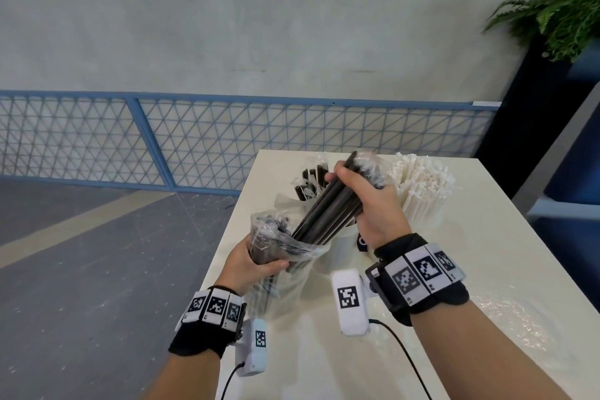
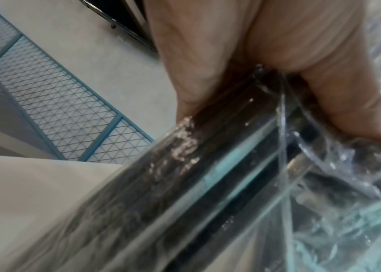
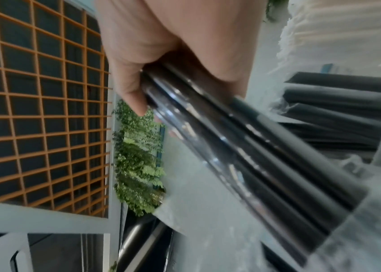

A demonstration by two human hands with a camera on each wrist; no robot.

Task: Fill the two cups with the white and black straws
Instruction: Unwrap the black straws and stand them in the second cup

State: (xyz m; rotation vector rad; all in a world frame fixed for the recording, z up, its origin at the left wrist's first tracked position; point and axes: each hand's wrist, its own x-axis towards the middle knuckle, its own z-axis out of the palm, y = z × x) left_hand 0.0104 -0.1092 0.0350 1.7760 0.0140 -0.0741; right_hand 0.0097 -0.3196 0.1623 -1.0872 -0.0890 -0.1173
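Left hand [image 1: 250,265] gripping plastic bag [image 1: 285,256], right hand [image 1: 367,198] grasping black straws [image 1: 328,214] angling from bag, cup [image 1: 344,245] behind, white straws [image 1: 422,187] beyond.

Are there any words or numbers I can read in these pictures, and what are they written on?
No words or numbers can be read.
White cup: a dark label on its side, mostly hidden behind the right hand, unreadable.
Wrist bands: black-and-white square code patterns and tiny marks beside them, too small to read.
Plastic bag of black straws, held by the left hand: no print visible.
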